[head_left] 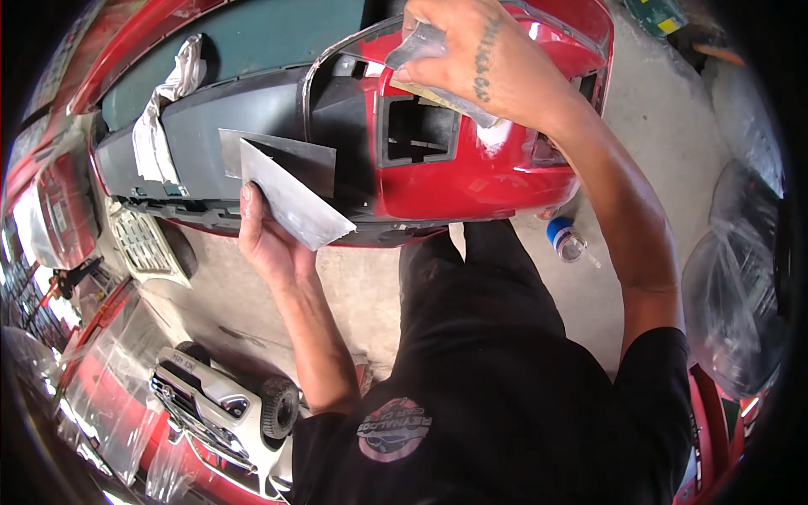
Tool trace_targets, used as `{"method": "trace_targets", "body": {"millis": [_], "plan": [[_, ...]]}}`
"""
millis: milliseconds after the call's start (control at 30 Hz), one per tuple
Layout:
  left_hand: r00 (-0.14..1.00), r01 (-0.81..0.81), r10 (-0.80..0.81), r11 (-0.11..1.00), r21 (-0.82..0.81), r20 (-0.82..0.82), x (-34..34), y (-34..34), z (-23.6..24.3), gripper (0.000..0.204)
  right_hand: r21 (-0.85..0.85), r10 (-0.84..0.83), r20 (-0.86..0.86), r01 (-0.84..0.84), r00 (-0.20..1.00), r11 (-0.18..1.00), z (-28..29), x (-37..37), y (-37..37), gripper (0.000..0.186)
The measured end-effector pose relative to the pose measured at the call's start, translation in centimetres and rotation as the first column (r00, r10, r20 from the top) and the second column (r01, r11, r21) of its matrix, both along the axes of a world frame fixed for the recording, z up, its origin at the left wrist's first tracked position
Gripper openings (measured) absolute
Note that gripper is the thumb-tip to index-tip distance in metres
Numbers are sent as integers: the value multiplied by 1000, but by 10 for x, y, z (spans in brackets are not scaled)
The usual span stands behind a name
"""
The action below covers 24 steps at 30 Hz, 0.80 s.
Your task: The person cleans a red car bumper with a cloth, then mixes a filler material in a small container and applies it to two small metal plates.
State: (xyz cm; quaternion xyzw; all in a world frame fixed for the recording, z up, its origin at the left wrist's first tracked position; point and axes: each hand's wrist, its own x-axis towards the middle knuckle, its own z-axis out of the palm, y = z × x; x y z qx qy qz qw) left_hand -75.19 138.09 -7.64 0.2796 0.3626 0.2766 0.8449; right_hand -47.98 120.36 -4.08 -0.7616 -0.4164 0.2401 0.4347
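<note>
Head view showed me left fingers (251,217) curled around a grey plate (296,202), right fingers (432,72) pinching a bent sheet (422,42). I judged the plate light, stiff, best edge-held.

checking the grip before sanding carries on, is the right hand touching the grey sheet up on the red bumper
Touching. The head view shows the right hand wrapped over the grey sheet, thumb against its curled end.

Open room lies between the left hand (276,248) and right hand (484,59), above the dark panel (353,118). Leftward, a grey plate (295,204) blocks passage (beyond it, a crumpled cloth (155,139)); rightward, the right forearm (619,194).
</note>
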Motion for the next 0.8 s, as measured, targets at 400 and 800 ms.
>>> {"method": "trace_targets", "body": {"millis": [400,800], "plan": [[999,-26,27,1000,7,-19,0,-3,-2,34,-174,51,-84,-65,995,983,15,4,8,27],[1000,20,-19,998,57,-20,1,-2,-3,34,-198,0,-119,-24,993,980,1,6,1,26]]}}
